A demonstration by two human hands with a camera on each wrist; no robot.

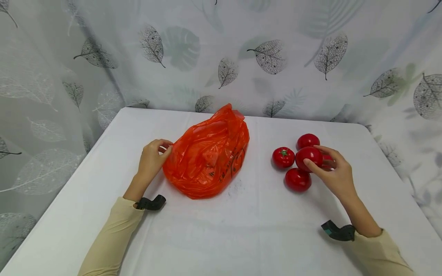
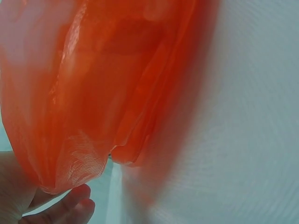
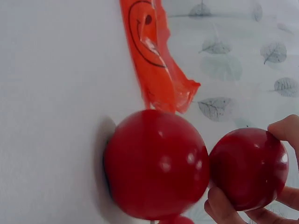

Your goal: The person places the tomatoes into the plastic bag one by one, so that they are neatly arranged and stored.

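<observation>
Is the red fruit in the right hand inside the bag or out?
Out: in the head view, the right hand grips the red fruit by the other fruits, apart from the orange bag.

A table [image 1: 207,245] with a white covering [image 1: 269,218] is set before a backdrop [image 1: 214,19] of pale hanging material. The backdrop is printed with lacy, dark-veined leaves [image 1: 271,57], among which faded grey-green broad leaves [image 1: 181,48] and feathery fronds [image 1: 328,21] are scattered. By the same patterned material the table is flanked at the left and right, and its 2 far corners are rounded. The covering is marked by faint creases. The whole is lit softly; a greyer tone is taken on by the backdrop at the left. In the right wrist view, the leaf print is shown behind the white surface.
</observation>
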